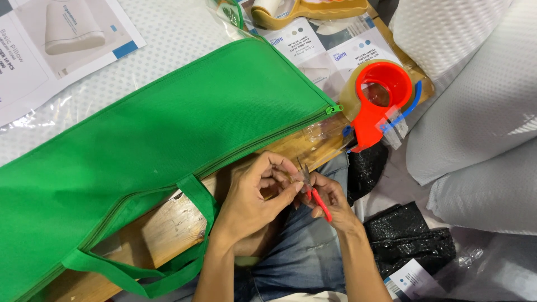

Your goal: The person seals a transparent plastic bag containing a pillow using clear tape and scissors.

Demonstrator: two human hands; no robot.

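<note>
Matt green cloth bag on rough wooden board; glossy plastic tape dispenser.

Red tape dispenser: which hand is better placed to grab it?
Probably right. The right hand sits just below the red tape dispenser on that side, though it grips red-handled scissors. The left hand is farther off, pinching a small clear piece.

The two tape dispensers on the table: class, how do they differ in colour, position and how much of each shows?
The red tape dispenser lies whole in view at the table's right edge; the yellow tape dispenser sits farther away, cut off by the picture's top. The red one has a blue strip; the yellow is plain. Both carry a tape roll.
</note>
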